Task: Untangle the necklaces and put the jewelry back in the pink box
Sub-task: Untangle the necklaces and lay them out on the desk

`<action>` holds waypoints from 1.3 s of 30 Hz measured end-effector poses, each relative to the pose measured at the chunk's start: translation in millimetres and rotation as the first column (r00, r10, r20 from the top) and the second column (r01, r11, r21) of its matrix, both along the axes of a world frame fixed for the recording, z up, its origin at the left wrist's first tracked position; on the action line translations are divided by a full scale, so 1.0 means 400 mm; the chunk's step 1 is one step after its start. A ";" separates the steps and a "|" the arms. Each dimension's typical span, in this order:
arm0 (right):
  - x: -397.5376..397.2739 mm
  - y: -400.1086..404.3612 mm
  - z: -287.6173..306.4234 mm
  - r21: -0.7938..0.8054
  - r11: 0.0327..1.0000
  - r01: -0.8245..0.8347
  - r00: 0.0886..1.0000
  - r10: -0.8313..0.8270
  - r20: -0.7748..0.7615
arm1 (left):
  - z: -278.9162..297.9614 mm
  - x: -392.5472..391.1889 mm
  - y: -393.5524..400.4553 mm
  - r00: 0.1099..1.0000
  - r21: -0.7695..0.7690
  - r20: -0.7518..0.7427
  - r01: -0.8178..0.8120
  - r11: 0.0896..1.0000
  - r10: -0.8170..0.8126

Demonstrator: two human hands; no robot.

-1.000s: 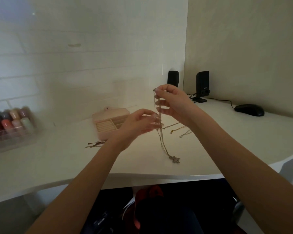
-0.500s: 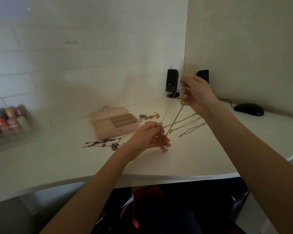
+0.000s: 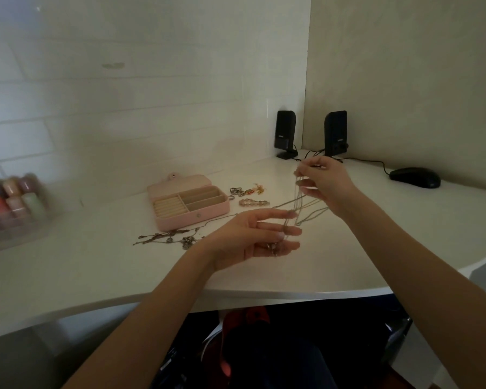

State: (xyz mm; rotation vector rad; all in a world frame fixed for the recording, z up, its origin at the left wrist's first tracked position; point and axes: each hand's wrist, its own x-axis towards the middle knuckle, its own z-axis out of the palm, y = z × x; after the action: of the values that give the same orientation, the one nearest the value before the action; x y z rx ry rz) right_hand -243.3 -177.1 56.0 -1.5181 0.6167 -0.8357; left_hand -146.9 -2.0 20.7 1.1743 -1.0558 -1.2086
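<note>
White desk (image 3: 96, 270) edge curves along the bottom, with both bare arms reaching in over it. The left hand (image 3: 253, 237) sits closest, palm up and fingers stretched out loosely, with a small pendant (image 3: 272, 246) lying on them and thin chain strands draped across the fingertips. The necklaces (image 3: 299, 203) run up from there to the right hand (image 3: 324, 182), which pinches the strands between thumb and fingers, held above the desk. A darker necklace (image 3: 169, 239) lies flat on the desk, left of the hands. Just behind it is the pink box (image 3: 187, 204), lid open, compartments showing. Right of the box sit a few loose jewelry pieces (image 3: 249, 193). At the far back corner stand two black speakers (image 3: 285, 134), and a black mouse (image 3: 414, 177) lies to their right.
</note>
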 end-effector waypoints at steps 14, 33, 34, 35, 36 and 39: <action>-0.037 0.077 -0.041 0.012 0.909 -0.417 0.826 0.384 -0.413 | -0.001 0.010 -0.052 0.874 -0.242 -0.391 -0.401 0.884 0.289; -0.037 0.159 -0.088 0.048 0.952 -0.302 0.951 0.298 0.083 | 0.002 -0.009 -0.055 0.828 -0.281 -0.082 -0.554 0.784 0.555; -0.036 0.158 -0.090 0.052 0.956 -0.289 0.954 0.282 0.100 | 0.003 -0.012 -0.055 0.825 -0.287 -0.067 -0.555 0.781 0.561; -0.035 0.158 -0.092 0.054 0.959 -0.279 0.956 0.272 0.114 | 0.005 -0.014 -0.056 0.823 -0.294 -0.056 -0.555 0.778 0.566; -0.034 0.157 -0.096 0.057 0.961 -0.270 0.957 0.261 0.130 | 0.007 -0.015 -0.056 0.822 -0.302 -0.045 -0.553 0.776 0.568; -0.030 0.153 -0.108 0.089 0.968 -0.237 0.958 0.217 0.185 | 0.012 -0.015 -0.056 0.826 -0.313 -0.012 -0.538 0.783 0.563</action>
State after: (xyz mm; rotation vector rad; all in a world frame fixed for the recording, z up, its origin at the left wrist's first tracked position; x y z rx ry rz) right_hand -255.4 -116.1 12.8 -1.3689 0.3457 -0.7351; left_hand -152.9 -24.6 25.3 1.1806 -0.8312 -0.5147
